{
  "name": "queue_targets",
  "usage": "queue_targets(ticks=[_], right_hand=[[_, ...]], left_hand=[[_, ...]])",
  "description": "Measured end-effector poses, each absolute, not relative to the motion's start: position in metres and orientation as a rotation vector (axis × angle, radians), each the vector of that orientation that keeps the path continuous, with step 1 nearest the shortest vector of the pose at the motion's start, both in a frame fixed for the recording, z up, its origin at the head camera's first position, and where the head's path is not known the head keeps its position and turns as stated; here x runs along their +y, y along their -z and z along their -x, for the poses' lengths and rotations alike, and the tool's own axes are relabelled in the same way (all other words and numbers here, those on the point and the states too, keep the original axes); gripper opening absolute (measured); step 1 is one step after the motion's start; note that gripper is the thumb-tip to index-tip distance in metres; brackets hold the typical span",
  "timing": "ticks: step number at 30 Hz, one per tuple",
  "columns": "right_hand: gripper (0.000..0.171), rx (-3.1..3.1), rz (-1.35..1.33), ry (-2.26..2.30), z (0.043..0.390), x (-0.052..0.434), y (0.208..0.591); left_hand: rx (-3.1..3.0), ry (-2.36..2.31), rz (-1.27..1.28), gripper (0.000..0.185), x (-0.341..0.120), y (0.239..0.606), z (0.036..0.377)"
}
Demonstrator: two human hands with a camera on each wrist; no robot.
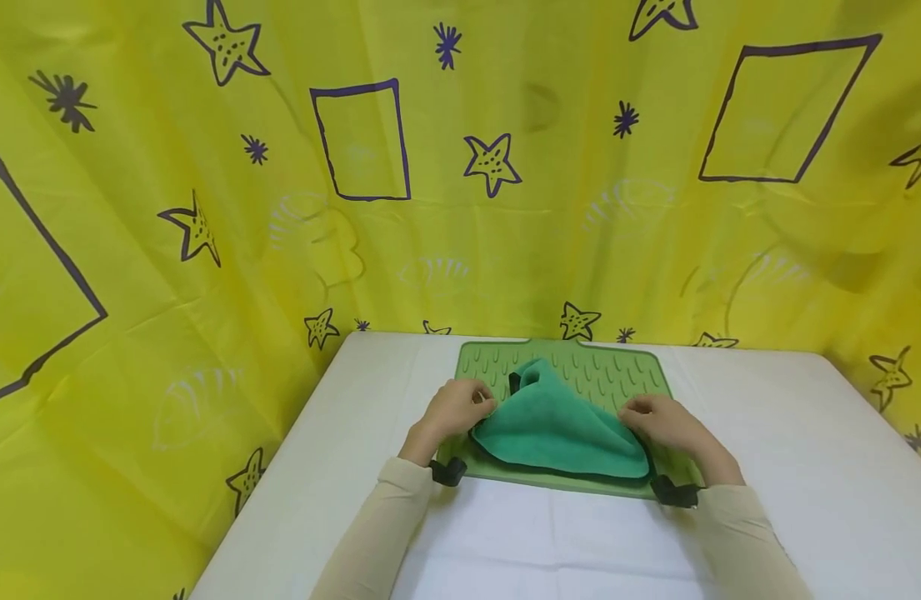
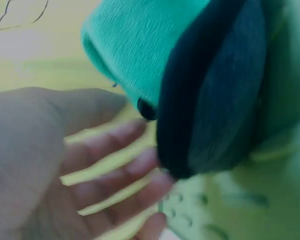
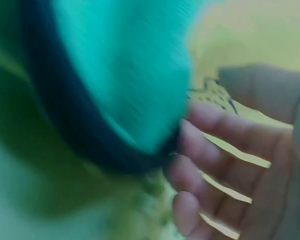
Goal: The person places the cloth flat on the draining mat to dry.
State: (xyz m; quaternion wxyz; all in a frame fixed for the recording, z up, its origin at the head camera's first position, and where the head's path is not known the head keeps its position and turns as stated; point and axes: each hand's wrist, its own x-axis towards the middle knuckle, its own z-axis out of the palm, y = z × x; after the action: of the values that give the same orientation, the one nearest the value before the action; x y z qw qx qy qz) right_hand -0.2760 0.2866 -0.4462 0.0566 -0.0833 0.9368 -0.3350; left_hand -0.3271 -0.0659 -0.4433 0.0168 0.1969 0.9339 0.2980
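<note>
A teal-green cloth (image 1: 558, 421) with dark edging (image 3: 65, 115) lies bunched and partly folded over a light green mat (image 1: 625, 371), its middle raised to a peak. My left hand (image 1: 456, 408) is at the cloth's left side. In the left wrist view its fingers (image 2: 140, 165) are spread and loosely bent, the tips right at the dark edge, with the thumb apart from them. At the right side is my right hand (image 1: 658, 421). Its fingers (image 3: 190, 172) meet the cloth's edge in the right wrist view, while the thumb stands off from the cloth.
The mat, patterned with raised drop shapes, lies on a white table (image 1: 520, 542). Behind and beside the table hangs a yellow curtain (image 1: 430, 250) printed with stars and frames. Dark wrist devices (image 1: 448, 472) sit below both hands.
</note>
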Motion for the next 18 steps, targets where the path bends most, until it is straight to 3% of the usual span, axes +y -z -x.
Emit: queue_targets(ticks=[6, 10, 13, 18], right_hand=[[0.025, 2.951, 0.237, 0.994, 0.281, 0.261, 0.456], [0.017, 2.944, 0.228, 1.037, 0.282, 0.256, 0.458], [0.016, 2.913, 0.222, 1.091, 0.28, 0.257, 0.452], [0.012, 2.839, 0.303, 1.196, 0.276, 0.262, 0.436]], left_hand=[[2.884, -1.033, -0.737, 0.03, -0.043, 0.444, 0.319], [2.912, -0.961, -0.816, 0.025, -0.03, 0.444, 0.314], [2.908, -0.969, -0.836, 0.02, -0.03, 0.443, 0.312], [2.774, -1.049, -0.866, 0.029, -0.042, 0.436, 0.314]])
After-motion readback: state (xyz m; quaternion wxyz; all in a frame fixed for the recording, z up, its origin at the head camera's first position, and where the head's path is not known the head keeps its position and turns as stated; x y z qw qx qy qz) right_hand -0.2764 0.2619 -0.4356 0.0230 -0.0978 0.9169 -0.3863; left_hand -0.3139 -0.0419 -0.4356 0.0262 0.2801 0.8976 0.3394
